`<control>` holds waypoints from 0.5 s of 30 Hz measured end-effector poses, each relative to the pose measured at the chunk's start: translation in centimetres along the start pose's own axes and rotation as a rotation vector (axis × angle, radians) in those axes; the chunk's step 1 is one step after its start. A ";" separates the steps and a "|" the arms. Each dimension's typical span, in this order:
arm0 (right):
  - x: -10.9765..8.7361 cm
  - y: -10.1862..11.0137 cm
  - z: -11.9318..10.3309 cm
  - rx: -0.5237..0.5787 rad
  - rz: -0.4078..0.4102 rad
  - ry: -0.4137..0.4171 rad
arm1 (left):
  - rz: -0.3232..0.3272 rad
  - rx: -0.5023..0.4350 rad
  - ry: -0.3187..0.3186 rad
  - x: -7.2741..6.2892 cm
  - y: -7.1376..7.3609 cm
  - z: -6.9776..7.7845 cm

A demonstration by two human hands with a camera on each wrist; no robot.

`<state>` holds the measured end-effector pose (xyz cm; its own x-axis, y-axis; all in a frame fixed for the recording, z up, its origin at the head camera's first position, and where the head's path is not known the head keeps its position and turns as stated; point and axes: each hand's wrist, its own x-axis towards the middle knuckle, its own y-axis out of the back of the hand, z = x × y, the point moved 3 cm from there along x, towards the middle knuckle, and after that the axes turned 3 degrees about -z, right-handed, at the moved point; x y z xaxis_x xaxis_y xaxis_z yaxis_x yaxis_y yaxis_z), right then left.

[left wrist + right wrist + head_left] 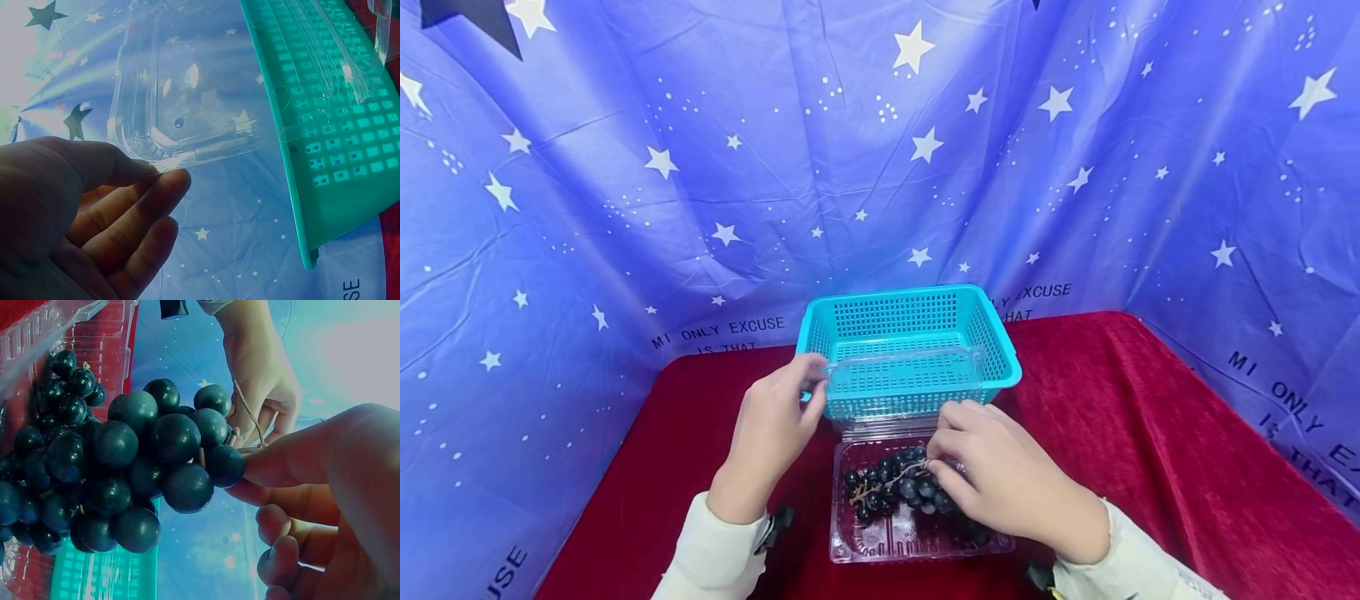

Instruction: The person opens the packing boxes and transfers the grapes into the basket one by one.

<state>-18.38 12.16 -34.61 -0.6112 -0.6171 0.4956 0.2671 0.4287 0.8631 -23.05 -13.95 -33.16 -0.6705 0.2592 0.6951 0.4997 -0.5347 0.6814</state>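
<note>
A clear plastic clamshell box lies opened on the table, its lid raised in front of a turquoise basket. Between thumb and forefinger, my left hand pinches a corner of the lid, which the left wrist view shows closely. A bunch of dark grapes is in the box's base. My right hand pinches the bunch's stem at its upper end, as the right wrist view shows, with its other fingers loosely bent. Part of the grapes is hidden under that hand in the head view.
Behind the box stands the perforated basket, with no contents visible except through the lid. A red velvet cloth covers the table. A blue curtain with stars hangs close behind and on both sides.
</note>
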 end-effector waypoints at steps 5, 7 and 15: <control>0.0 0.2 0.0 -0.003 0.019 0.006 | -0.002 -0.004 0.003 0.0 0.0 0.1; 0.0 0.3 0.0 -0.002 0.024 0.007 | -0.003 -0.005 0.007 0.0 0.0 0.0; 0.0 0.8 0.0 -0.008 0.048 0.013 | 0.001 -0.003 0.003 0.0 0.0 0.0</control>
<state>-18.16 12.47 -33.90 -0.5876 -0.6044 0.5379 0.3023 0.4526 0.8389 -23.04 -13.90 -33.16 -0.6720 0.2562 0.6948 0.4985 -0.5373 0.6803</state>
